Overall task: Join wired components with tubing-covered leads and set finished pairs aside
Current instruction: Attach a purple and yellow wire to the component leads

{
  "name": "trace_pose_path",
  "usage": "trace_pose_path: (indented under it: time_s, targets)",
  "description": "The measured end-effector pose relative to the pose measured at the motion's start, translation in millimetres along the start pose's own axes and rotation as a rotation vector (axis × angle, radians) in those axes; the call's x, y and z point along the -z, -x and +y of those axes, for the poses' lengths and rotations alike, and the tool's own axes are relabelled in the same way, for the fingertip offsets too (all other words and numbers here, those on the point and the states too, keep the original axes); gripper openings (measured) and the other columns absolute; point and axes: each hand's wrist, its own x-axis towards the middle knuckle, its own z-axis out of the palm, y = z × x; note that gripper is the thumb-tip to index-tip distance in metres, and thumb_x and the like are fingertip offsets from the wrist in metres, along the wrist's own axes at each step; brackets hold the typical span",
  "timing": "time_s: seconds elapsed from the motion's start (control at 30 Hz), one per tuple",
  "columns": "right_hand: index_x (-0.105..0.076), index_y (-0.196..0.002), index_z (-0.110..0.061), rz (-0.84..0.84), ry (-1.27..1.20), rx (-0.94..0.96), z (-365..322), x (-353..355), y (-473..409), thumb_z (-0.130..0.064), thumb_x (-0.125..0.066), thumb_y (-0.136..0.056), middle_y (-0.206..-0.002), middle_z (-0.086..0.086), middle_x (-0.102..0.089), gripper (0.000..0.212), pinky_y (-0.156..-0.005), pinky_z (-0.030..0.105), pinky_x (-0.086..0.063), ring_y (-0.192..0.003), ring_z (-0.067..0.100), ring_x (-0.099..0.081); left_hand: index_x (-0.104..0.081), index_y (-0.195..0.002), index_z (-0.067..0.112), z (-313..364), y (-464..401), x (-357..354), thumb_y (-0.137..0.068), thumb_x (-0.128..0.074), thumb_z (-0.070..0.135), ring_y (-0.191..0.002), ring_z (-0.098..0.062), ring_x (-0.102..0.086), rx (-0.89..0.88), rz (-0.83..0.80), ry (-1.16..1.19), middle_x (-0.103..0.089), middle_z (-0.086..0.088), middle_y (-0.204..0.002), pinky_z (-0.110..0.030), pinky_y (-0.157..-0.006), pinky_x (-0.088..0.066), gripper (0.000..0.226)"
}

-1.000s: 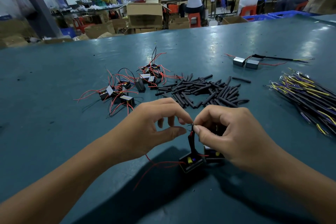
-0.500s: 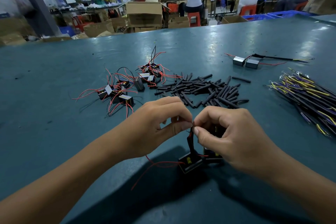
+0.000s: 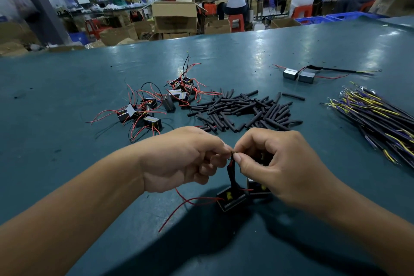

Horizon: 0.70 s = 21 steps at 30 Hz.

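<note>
Tubing point(image 3: 231, 172) above component point(image 3: 230, 200): my left hand point(image 3: 186, 159) closed in from half-open, both hands' fingers point(image 3: 243, 164) pinched leads; twisting joint, I judged. Right hand point(image 3: 289, 163) unmoved.

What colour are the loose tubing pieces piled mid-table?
Black, all of the tubing pieces; the head view, the only one, shows it clearly.

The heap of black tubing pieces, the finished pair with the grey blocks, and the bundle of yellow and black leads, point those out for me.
heap of tubing pieces point(image 3: 244, 111), head view, middle of the heap.
finished pair point(image 3: 299, 75), head view, where the two grey blocks meet.
bundle of leads point(image 3: 378, 116), head view, mid-bundle.
</note>
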Motion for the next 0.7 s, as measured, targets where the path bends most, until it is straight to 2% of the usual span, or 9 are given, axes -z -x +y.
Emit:
trace_pose_path:
  time_s: [0.13,0.2,0.3,0.37,0.53,0.7]
  targets:
    - [-0.066,-0.076,-0.023,0.019,-0.004,0.002,0.6,1.7,-0.4,-0.011,-0.072,-0.088,-0.059,-0.010,-0.062,0.018,-0.052,0.011,-0.039,-0.050,0.002,-0.052,-0.067,-0.084,0.014,-3.3,4.0,7.3,-0.091,-0.066,0.027,-0.062,-0.009,-0.049,-0.378,0.195,-0.444,-0.059,0.001,-0.070,-0.021,-0.056,-0.040,0.014]
    - [-0.066,-0.076,-0.023,0.015,-0.006,-0.001,0.2,1.5,-0.6,-0.013,-0.072,-0.088,-0.060,-0.009,-0.063,0.017,-0.052,0.011,-0.039,-0.050,0.002,-0.053,-0.069,-0.094,0.022,-4.4,8.0,16.2,-0.091,-0.070,0.030,-0.068,-0.004,-0.052,-0.558,0.233,-0.712,-0.062,0.010,-0.078,-0.026,-0.061,-0.045,0.009]
    - [-0.066,-0.076,-0.023,0.009,-0.005,0.002,0.8,1.4,-0.6,-0.013,-0.071,-0.089,-0.061,-0.009,-0.063,0.017,-0.052,0.010,-0.039,-0.051,0.003,-0.053,-0.069,-0.100,0.024,-6.1,9.5,21.5,-0.088,-0.075,0.029,-0.079,-0.012,-0.055,-0.742,0.253,-0.986,-0.060,0.013,-0.092,-0.026,-0.069,-0.046,0.014]
    - [-0.066,-0.077,-0.024,0.006,-0.001,0.007,0.9,1.8,-0.4,-0.013,-0.071,-0.089,-0.061,-0.010,-0.063,0.018,-0.052,0.009,-0.038,-0.050,0.003,-0.053,-0.071,-0.100,0.020,-5.4,7.7,20.2,-0.089,-0.073,0.034,-0.083,-0.011,-0.055,-0.816,0.266,-1.073,-0.060,0.009,-0.096,-0.031,-0.073,-0.049,0.018]
    - [-0.065,-0.076,-0.024,0.014,-0.015,0.009,1.9,0.6,-0.3,-0.016,-0.068,-0.087,-0.060,-0.014,-0.061,0.014,-0.053,0.009,-0.039,-0.051,0.002,-0.054,-0.073,-0.099,0.018,-1.1,5.0,19.9,-0.096,-0.059,0.035,-0.086,-0.025,-0.060,-0.965,0.312,-1.342,-0.065,0.001,-0.095,-0.044,-0.074,-0.048,0.022]
    - [-0.065,-0.077,-0.026,0.003,-0.022,0.015,1.8,0.0,-0.3,-0.019,-0.066,-0.087,-0.060,-0.014,-0.062,0.012,-0.053,0.008,-0.039,-0.051,0.003,-0.054,-0.073,-0.102,0.018,3.0,4.7,24.7,-0.098,-0.062,0.028,-0.086,-0.023,-0.055,-0.967,0.240,-1.357,-0.064,0.002,-0.098,-0.043,-0.075,-0.047,0.016]
